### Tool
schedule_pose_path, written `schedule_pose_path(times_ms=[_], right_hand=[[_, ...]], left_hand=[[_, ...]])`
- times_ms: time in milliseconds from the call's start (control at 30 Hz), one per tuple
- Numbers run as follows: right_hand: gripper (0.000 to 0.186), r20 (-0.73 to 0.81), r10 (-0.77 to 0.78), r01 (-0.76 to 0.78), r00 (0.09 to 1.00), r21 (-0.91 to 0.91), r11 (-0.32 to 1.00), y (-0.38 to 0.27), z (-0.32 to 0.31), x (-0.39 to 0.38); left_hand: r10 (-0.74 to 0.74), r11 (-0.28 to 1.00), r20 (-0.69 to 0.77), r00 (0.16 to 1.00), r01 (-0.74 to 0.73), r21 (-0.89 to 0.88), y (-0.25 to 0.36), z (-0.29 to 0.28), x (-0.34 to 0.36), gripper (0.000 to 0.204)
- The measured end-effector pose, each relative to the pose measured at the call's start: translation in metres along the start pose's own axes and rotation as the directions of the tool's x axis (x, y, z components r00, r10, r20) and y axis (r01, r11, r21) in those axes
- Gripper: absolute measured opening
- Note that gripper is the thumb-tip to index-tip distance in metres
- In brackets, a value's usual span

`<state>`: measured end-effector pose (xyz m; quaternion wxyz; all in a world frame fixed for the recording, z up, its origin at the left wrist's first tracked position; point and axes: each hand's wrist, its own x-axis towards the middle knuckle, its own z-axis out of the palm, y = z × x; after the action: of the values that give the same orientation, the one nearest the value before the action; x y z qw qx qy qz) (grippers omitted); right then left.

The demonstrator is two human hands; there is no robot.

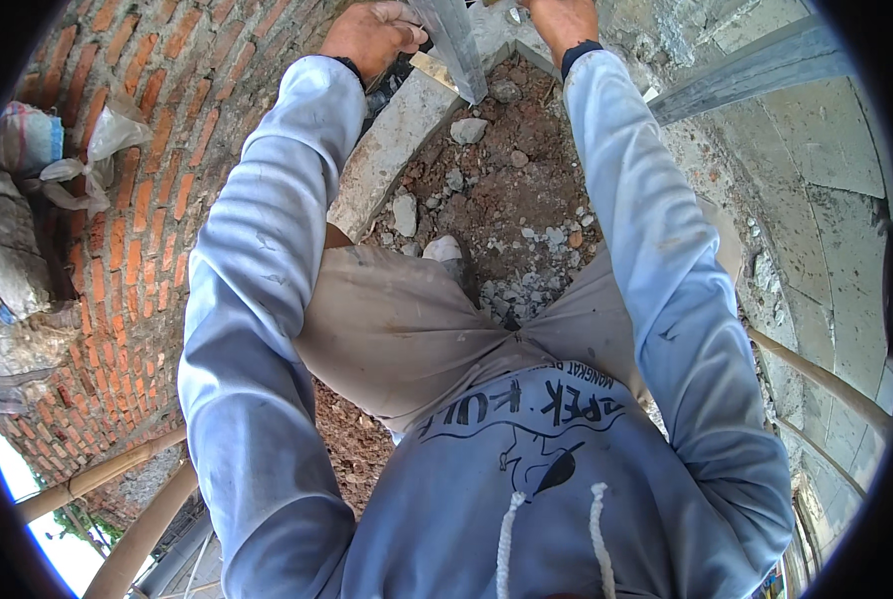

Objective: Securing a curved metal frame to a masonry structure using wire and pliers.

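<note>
At the top of the head view, my left hand point(374, 38) has curled fingers closed beside a grey metal profile point(451, 55); what they hold is hidden. My right hand point(561, 25) is on the other side of the profile at the upper edge, its fingers mostly cut off, near a small item I cannot make out. The profile's lower end is over a pale concrete edge point(381, 165), beside reddish soil with broken stones point(481, 175). A pale wooden piece point(428, 68) lies by my left hand.
A brick wall point(112, 270) curves along the left, with sacks point(22, 260) and plastic bags point(107, 145). At right are a grey block wall point(826, 250), another metal beam point(746, 75) and poles point(826, 379). Bamboo poles point(142, 519) stand at lower left. My legs straddle the soil.
</note>
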<state>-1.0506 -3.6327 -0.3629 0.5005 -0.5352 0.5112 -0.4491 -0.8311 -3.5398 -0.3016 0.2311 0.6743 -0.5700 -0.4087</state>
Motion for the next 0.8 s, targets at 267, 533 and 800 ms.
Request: schedule_pose_path(times_ms=[267,533,800], right_hand=[[0.015,-0.053,-0.062,0.064,0.997,0.039,0.997,0.005,-0.01,-0.026],[0.019,-0.001,-0.113,0.113,0.994,-0.042,0.993,0.004,-0.013,-0.036],[0.018,-0.026,-0.271,0.26,0.962,-0.203,0.944,0.009,-0.009,-0.016]], left_hand=[[-0.018,0.996,0.018,1.0,0.02,-0.086,-0.018,-0.006,0.014,0.017],[0.009,0.999,0.005,1.0,-0.009,-0.038,-0.024,-0.008,0.025,0.014],[-0.073,0.986,-0.169,0.983,0.045,-0.162,-0.008,0.001,0.015,0.004]])
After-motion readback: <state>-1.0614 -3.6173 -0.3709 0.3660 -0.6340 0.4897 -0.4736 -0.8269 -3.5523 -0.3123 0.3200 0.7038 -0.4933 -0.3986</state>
